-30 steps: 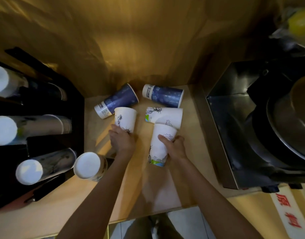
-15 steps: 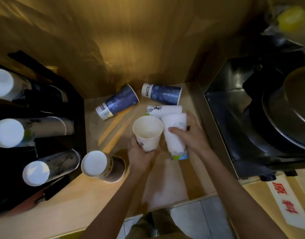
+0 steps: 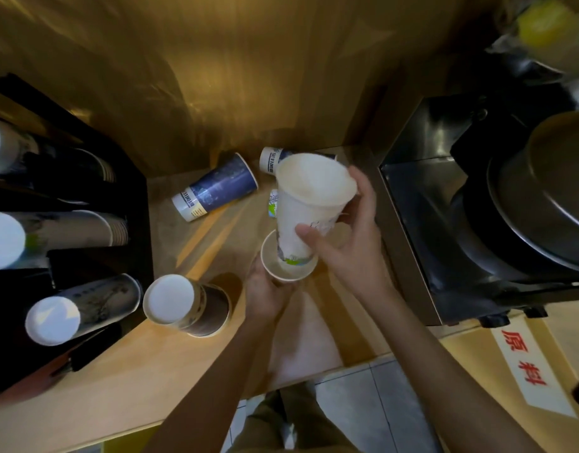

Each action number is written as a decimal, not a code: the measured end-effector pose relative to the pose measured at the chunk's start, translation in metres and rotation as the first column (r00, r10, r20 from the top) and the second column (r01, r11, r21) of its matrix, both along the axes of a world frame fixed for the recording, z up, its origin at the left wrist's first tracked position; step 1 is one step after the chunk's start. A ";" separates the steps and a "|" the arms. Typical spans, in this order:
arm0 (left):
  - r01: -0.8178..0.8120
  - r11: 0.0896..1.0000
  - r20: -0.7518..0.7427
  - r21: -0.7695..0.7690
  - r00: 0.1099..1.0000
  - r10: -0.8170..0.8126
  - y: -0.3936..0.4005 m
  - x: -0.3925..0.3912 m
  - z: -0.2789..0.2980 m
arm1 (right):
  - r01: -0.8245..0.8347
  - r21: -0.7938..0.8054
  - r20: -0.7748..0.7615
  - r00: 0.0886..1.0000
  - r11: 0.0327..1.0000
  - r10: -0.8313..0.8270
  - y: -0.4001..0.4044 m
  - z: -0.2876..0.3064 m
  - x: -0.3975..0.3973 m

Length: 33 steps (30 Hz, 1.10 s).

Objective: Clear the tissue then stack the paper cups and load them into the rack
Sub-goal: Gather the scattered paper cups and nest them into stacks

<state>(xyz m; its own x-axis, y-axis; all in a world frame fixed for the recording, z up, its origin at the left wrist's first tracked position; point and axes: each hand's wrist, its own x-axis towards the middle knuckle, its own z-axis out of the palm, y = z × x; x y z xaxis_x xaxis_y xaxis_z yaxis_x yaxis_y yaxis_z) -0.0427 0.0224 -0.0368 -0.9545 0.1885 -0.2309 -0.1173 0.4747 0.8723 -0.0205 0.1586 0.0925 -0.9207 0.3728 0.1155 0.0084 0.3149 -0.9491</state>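
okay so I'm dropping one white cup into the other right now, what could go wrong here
1. The upper white cup enters the lower cup tilted, so it may jam or crease a rim.
2. The left hand grips the lower cup only low down; pushing could knock it loose.
3. The right hand works just above a lying blue cup and could roll it.

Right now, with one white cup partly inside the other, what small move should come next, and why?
Probably push the upper white cup straight down with the right hand until it seats in the lower cup, which the left hand holds. Only its base has entered the lower rim, and it leans a little, so the pair is not yet nested. The blue cups on the counter can wait.
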 end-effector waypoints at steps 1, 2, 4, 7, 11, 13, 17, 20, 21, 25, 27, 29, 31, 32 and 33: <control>-0.002 1.000 -0.008 0.022 1.000 0.003 0.000 0.000 0.001 | -0.046 0.036 0.028 0.999 0.998 0.045 -0.003 -0.007 0.004; -0.003 0.999 -0.020 0.032 1.000 0.003 0.001 0.000 0.002 | -0.096 0.078 0.066 0.994 0.992 0.091 -0.004 -0.015 0.007; 0.012 1.000 -0.042 0.019 0.999 -0.011 0.001 0.000 0.004 | -0.179 0.177 0.179 0.973 0.968 0.147 -0.008 -0.029 0.013; 0.029 0.999 -0.028 -0.035 0.999 -0.030 0.001 -0.001 0.006 | -0.215 0.345 0.249 0.960 0.914 0.131 -0.008 -0.051 0.019; 0.043 0.994 -0.016 -0.096 0.999 -0.045 0.001 -0.003 0.002 | -0.257 0.476 0.259 0.955 0.841 0.145 0.004 -0.074 0.021; 0.044 0.991 -0.005 -0.124 0.999 -0.045 0.000 -0.005 -0.001 | -0.272 0.459 0.254 0.953 0.846 0.168 0.009 -0.074 0.020; 0.040 0.987 0.041 -0.154 0.999 -0.034 -0.001 -0.008 -0.004 | -0.218 0.279 0.163 0.971 0.935 0.178 0.018 -0.067 0.006; 0.031 0.983 0.035 -0.180 0.999 -0.025 -0.001 -0.010 -0.003 | 0.082 0.149 0.160 0.981 0.985 -0.106 0.027 -0.069 -0.015; 0.033 0.982 0.033 -0.187 0.999 -0.027 -0.002 -0.010 -0.004 | 0.235 0.100 0.192 0.949 0.967 -0.250 0.029 -0.071 -0.023; 0.035 0.976 0.031 -0.214 0.999 -0.029 -0.002 -0.012 -0.004 | 0.544 -0.228 0.551 0.756 0.808 -0.354 0.039 -0.077 -0.055; 0.039 0.975 0.014 -0.218 0.999 -0.037 -0.002 -0.011 -0.005 | 0.563 -0.306 0.675 0.697 0.768 -0.242 0.040 -0.083 -0.066; 0.037 0.976 0.019 -0.216 0.999 -0.033 -0.003 -0.012 -0.006 | 0.573 -0.358 0.721 0.671 0.738 -0.172 0.038 -0.091 -0.073; 0.033 0.973 0.013 -0.229 0.999 -0.031 -0.003 -0.012 -0.006 | 0.588 -0.410 0.721 0.678 0.697 -0.147 0.035 -0.097 -0.078; 0.033 0.972 0.008 -0.234 0.999 -0.031 -0.002 -0.012 -0.006 | 0.596 -0.425 0.719 0.680 0.681 -0.146 0.034 -0.099 -0.080; 0.030 0.971 0.007 -0.237 1.000 -0.029 -0.002 -0.012 -0.006 | 0.602 -0.427 0.720 0.678 0.675 -0.150 0.034 -0.105 -0.082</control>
